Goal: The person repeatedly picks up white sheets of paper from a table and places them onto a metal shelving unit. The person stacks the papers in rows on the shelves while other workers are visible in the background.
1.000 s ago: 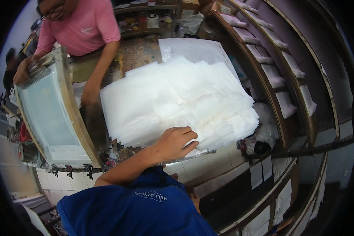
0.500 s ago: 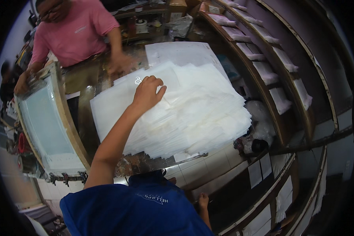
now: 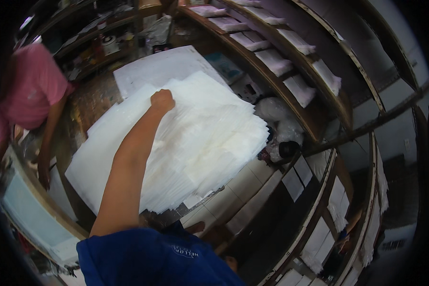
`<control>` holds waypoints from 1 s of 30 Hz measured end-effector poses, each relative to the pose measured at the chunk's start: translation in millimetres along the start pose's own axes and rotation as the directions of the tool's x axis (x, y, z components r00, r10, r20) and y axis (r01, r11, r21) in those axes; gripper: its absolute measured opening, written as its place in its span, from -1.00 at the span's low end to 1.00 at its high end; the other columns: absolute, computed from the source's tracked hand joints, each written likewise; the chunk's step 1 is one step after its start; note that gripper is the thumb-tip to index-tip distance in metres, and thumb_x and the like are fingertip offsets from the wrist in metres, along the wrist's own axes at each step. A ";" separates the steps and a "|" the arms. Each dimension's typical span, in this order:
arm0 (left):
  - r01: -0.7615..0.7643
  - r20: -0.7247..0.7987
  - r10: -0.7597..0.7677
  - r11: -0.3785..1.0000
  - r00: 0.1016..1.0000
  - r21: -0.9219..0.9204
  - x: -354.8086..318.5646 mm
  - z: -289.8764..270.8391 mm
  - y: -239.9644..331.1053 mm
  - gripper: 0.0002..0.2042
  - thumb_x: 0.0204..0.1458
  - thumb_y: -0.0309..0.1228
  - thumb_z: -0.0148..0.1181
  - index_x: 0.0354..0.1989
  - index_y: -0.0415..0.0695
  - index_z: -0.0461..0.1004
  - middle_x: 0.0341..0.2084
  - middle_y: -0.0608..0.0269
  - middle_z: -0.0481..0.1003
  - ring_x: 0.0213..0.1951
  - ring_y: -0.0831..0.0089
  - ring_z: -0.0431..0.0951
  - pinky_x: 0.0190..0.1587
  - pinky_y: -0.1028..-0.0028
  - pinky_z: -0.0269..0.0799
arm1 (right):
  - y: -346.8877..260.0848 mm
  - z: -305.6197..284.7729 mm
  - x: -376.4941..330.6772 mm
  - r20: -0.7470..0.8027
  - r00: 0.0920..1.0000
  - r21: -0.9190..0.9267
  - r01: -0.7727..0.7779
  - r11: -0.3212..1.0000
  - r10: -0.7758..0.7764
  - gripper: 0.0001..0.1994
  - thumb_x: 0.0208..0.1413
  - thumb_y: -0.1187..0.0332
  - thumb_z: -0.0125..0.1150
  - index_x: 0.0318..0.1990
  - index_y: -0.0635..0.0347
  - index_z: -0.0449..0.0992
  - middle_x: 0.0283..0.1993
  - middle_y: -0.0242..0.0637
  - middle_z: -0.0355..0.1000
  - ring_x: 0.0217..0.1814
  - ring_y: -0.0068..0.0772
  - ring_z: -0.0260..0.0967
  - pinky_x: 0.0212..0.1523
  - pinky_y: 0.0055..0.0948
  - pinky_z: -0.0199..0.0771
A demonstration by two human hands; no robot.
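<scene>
My left arm reaches over a broad, fanned pile of thin white sheets (image 3: 205, 128) on a worn table. My left hand (image 3: 163, 100) lies on the pile's far part, fingers curled in; whatever they grip is hidden beneath the hand. Low in the picture, beside my blue shirt, only a small part of my right hand (image 3: 231, 263) shows, its fingers unclear. Beyond the pile lies a large pale sheet (image 3: 157, 64). To the left is a wooden-framed printing screen (image 3: 38, 205), tilted up, with a co-worker in a pink shirt (image 3: 33, 90) beside it.
Long wooden shelves (image 3: 267, 71) with several white packs run along the right. Clear plastic bags (image 3: 276, 114) bulge off the table's right side. Lower racks (image 3: 314, 238) hold more white stacks. A cluttered shelf with containers (image 3: 110, 44) stands at the back.
The view has swung right, so table and screen sit farther left. My left hand has closed up on the pile. The co-worker's hand has moved from the pile's edge to beside the screen.
</scene>
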State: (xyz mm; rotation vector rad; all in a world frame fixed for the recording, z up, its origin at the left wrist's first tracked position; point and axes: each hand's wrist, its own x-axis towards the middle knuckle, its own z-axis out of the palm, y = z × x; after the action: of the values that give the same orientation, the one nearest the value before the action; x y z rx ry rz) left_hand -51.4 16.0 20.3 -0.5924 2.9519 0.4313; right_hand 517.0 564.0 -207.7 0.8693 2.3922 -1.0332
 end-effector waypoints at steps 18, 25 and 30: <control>-0.735 -0.338 0.665 0.509 0.666 -0.448 -210.4 -77.3 120.6 -0.81 0.01 -0.54 0.04 -0.23 -0.41 0.41 -0.47 -0.01 0.45 -0.41 0.31 0.43 -0.28 0.39 0.39 | -496.3 -193.1 -32.0 -0.057 0.428 0.149 0.897 0.416 -0.902 -0.47 0.16 0.18 0.05 0.21 0.26 0.15 -0.26 0.13 0.44 -0.18 0.10 0.42 -0.14 -0.10 0.37; -0.861 -0.406 0.852 0.096 0.331 -0.500 -419.9 -118.3 205.5 -0.75 0.05 -0.48 0.10 -0.16 -0.40 0.47 -0.34 -0.14 0.53 -0.30 0.13 0.56 -0.19 0.32 0.45 | -474.2 -288.4 -128.8 -0.068 0.643 -0.297 0.717 0.631 -0.763 -0.69 0.06 0.24 0.02 -0.29 0.31 0.58 -0.27 0.12 0.49 -0.16 0.16 0.45 -0.12 -0.07 0.44; -0.758 -0.688 0.679 -0.302 0.255 -0.578 -480.4 -134.0 178.5 -0.74 0.08 -0.37 0.12 -0.19 -0.35 0.51 -0.43 0.04 0.52 -0.51 0.35 0.45 -0.46 0.43 0.38 | -439.1 -362.1 -244.0 -0.153 0.554 -0.624 0.588 0.514 -0.819 -0.74 -0.10 0.35 0.05 -0.32 0.25 0.61 -0.24 0.05 0.51 -0.16 0.01 0.48 -0.12 -0.16 0.47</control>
State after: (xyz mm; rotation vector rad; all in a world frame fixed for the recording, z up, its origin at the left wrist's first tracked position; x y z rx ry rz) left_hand 314.8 308.8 266.8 1.6018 2.2239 2.2335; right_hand 360.7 507.1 388.8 -0.2191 3.3103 -0.3379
